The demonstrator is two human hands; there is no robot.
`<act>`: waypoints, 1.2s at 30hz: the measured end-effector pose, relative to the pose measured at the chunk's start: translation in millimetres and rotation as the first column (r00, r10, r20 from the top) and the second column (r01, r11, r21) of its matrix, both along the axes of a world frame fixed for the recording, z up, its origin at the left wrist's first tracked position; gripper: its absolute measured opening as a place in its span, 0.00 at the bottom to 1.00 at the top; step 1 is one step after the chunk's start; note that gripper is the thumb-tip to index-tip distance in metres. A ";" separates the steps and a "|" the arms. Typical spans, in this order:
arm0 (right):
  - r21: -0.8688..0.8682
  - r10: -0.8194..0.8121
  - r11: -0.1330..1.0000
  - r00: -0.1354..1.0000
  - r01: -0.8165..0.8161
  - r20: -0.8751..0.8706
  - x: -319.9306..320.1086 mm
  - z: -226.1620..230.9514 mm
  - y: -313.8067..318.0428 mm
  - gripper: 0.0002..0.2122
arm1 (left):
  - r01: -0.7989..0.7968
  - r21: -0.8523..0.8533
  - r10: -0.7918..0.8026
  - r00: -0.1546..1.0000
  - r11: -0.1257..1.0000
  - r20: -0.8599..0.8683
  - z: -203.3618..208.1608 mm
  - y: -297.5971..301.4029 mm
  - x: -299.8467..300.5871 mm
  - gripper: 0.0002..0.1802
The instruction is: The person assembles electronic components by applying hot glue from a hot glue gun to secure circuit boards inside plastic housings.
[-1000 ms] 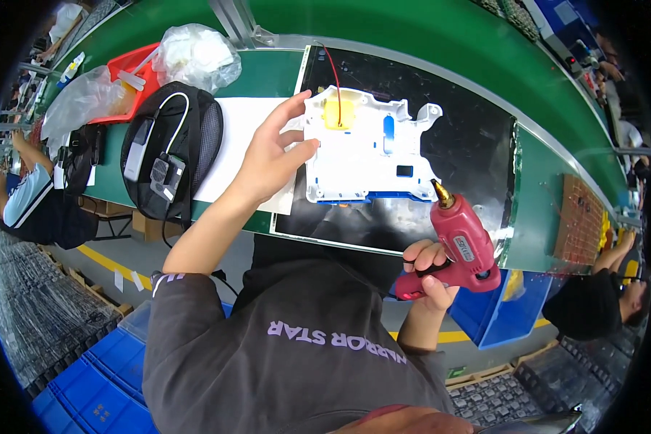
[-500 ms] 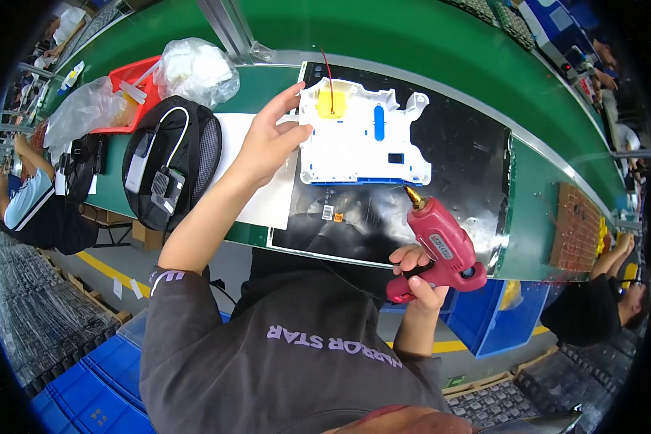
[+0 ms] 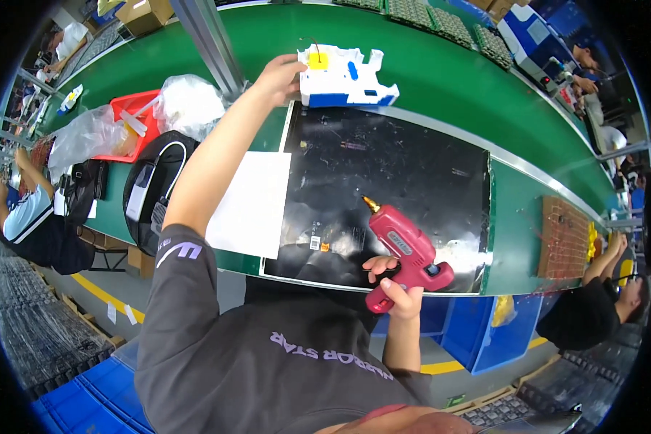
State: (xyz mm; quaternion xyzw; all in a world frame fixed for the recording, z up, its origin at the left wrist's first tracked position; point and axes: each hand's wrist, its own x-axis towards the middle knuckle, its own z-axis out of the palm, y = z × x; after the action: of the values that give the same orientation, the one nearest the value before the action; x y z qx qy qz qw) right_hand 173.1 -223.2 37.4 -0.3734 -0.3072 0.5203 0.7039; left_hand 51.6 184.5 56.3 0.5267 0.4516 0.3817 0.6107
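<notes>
My left hand (image 3: 281,75) reaches far out and grips the left edge of a white plastic housing (image 3: 338,81) with a blue lower side. A yellow square piece (image 3: 318,61) with a thin wire rising from it sits at the housing's left, and a blue oblong piece (image 3: 352,71) lies nearer its middle. The housing is over the near edge of the green belt, past the black mat (image 3: 333,159); whether it touches the belt I cannot tell. In my right hand (image 3: 398,288) is a dark red glue gun (image 3: 405,239), its brass nozzle pointing up and left above the mat.
White paper (image 3: 249,210) lies left of the mat, beside a black bag (image 3: 147,188). Behind these are a red bin (image 3: 148,99) and clear plastic bags (image 3: 188,101). A metal post (image 3: 210,50) rises near my left arm. A brownish-red slab (image 3: 564,235) lies at right; other people work at both sides.
My left hand has carried the housing away from me, off the mat to the green belt. The glue gun in my right hand has shifted left and slightly nearer.
</notes>
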 end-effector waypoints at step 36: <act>-0.094 0.014 0.995 0.993 -0.025 -0.117 -10.8 -17.3 -1.6 0.15 | 0.546 0.175 -0.561 0.826 0.819 0.050 -17.4 -194.5 -60.1 0.29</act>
State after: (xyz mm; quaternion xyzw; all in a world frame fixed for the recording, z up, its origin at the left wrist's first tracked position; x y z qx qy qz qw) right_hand 162.3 -224.8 20.1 -0.3725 -0.2442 0.5619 0.6971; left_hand -8.6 -9.9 38.9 0.6607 0.2175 0.2469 0.6747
